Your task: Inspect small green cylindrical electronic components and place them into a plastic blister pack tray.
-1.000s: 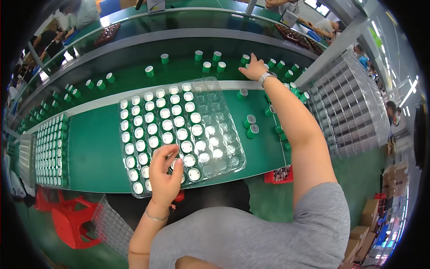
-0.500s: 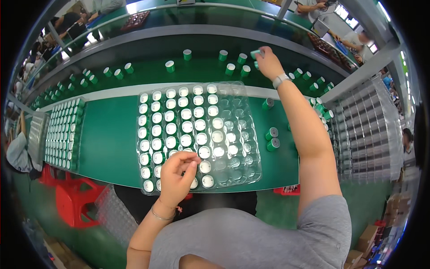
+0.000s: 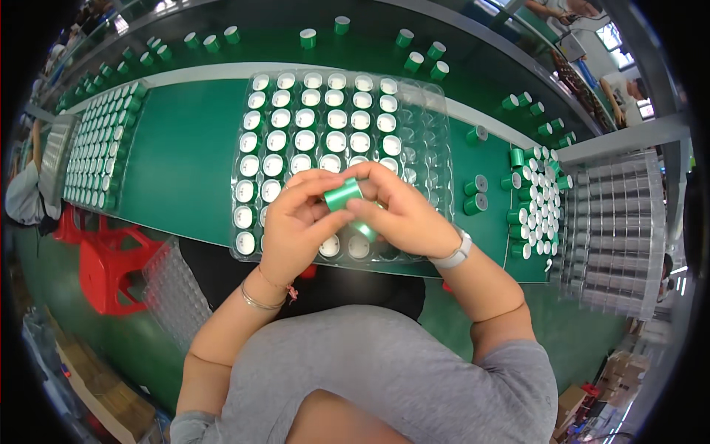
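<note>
1. Possibly, the clear tray (image 3: 435,174), close by the tabletop's (image 3: 185,163) front edge, tips if a forearm bumps it;
2. the loose cylinder cluster (image 3: 541,195), near the tabletop's right edge, may topple if brushed;
3. left hand (image 3: 294,218) and right hand (image 3: 408,214) pinch one green cylinder (image 3: 342,194) over the tray's front half; a loosened grip could drop it;
4. a blurred green piece (image 3: 364,230) under the right fingers could fall too; its hold is unclear.

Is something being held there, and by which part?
A green cylinder, held by its body between the left hand and right hand. A second green piece shows below; its hold cannot be told.
</note>
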`<state>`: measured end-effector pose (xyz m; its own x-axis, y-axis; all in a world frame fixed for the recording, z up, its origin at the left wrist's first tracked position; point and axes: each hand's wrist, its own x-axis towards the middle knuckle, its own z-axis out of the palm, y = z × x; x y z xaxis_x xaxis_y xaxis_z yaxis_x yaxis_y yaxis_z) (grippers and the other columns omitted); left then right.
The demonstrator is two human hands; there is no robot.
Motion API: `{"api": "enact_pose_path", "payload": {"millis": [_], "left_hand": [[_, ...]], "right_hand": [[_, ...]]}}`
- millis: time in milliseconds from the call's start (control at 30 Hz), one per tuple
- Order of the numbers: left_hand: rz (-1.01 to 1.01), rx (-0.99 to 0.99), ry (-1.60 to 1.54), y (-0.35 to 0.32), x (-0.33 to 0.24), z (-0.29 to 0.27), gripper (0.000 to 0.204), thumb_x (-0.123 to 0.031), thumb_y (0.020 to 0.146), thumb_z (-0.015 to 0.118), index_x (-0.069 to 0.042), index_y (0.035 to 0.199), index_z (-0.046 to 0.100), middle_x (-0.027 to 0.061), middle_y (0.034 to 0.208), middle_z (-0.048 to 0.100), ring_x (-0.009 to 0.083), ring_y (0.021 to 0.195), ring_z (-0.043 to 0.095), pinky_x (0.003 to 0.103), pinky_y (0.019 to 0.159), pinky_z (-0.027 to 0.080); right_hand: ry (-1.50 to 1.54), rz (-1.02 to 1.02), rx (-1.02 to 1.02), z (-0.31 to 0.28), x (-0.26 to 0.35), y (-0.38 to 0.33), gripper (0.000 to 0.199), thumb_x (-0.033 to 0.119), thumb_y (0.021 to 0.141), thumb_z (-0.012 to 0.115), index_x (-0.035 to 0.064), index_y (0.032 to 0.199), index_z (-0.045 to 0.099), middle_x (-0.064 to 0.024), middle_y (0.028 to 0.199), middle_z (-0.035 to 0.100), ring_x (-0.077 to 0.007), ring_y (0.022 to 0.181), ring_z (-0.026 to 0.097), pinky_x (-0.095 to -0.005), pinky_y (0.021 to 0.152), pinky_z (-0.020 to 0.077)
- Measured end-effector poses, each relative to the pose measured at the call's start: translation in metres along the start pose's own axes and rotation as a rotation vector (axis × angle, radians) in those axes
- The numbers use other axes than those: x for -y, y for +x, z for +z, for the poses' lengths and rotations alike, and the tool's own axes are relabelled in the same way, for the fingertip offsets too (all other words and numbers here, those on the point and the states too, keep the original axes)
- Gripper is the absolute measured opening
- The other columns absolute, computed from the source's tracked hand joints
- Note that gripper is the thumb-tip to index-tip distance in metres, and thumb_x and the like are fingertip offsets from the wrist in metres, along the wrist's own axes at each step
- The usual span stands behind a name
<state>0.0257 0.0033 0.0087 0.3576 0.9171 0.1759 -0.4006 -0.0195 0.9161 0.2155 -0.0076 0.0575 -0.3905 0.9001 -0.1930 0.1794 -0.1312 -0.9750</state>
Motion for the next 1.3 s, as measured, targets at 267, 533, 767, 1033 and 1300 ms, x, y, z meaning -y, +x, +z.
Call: {"api": "enact_pose_path", "payload": {"millis": [267, 533, 767, 1033, 1300], "left_hand": [[-0.104, -0.057, -0.073, -0.001, -0.003, 0.005, 0.037, 0.008, 0.088, 0.065, 0.005, 0.124, 0.058, 0.0086, 0.116, 0.055, 0.0167, 0.106, 0.06, 0.029, 0.089, 0.053], [-0.04, -0.035, 0.03, 0.0, -0.002, 0.004, 0.043, 0.014, 0.085, 0.063, 0.007, 0.127, 0.055, 0.0111, 0.129, 0.049, 0.0209, 0.117, 0.056, 0.03, 0.093, 0.051], [0.003, -0.066, 0.128, 0.0, 0.002, 0.005, 0.047, 0.014, 0.084, 0.063, 0.005, 0.129, 0.056, 0.0122, 0.127, 0.05, 0.0196, 0.109, 0.059, 0.031, 0.092, 0.057], [-0.02, -0.09, 0.041, 0.0, 0.002, 0.007, 0.048, 0.015, 0.084, 0.063, 0.004, 0.13, 0.054, 0.0132, 0.126, 0.053, 0.0212, 0.111, 0.06, 0.032, 0.092, 0.056], [-0.049, -0.071, 0.047, 0.0, 0.001, 0.004, 0.046, 0.014, 0.083, 0.064, 0.004, 0.127, 0.054, 0.0124, 0.122, 0.056, 0.021, 0.11, 0.061, 0.033, 0.093, 0.056]], "right_hand": [[0.13, 0.107, -0.143, -0.044, 0.003, 0.001, 0.019, 0.02, 0.098, 0.059, 0.0075, 0.111, 0.057, 0.0001, 0.098, 0.064, -0.0036, 0.076, 0.058, -0.0185, 0.061, 0.0479], [0.277, -0.18, 0.005, -0.038, -0.017, 0.006, 0.036, -0.007, 0.085, 0.064, 0.0002, 0.118, 0.053, -0.0107, 0.118, 0.058, -0.0174, 0.098, 0.062, -0.0287, 0.079, 0.0532], [0.347, -0.139, 0.062, -0.034, -0.022, 0.001, 0.037, -0.008, 0.085, 0.064, 0.0, 0.119, 0.052, -0.0115, 0.121, 0.056, -0.0185, 0.105, 0.061, -0.0312, 0.085, 0.0536], [0.292, -0.22, 0.024, -0.029, -0.027, 0.004, 0.037, -0.007, 0.087, 0.063, -0.0009, 0.122, 0.052, -0.0129, 0.125, 0.054, -0.0207, 0.113, 0.058, -0.0361, 0.094, 0.052], [0.248, -0.248, 0.001, -0.028, -0.028, 0.005, 0.039, -0.008, 0.087, 0.063, -0.0006, 0.123, 0.052, -0.0136, 0.126, 0.054, -0.0204, 0.114, 0.057, -0.0348, 0.094, 0.0516]]}}
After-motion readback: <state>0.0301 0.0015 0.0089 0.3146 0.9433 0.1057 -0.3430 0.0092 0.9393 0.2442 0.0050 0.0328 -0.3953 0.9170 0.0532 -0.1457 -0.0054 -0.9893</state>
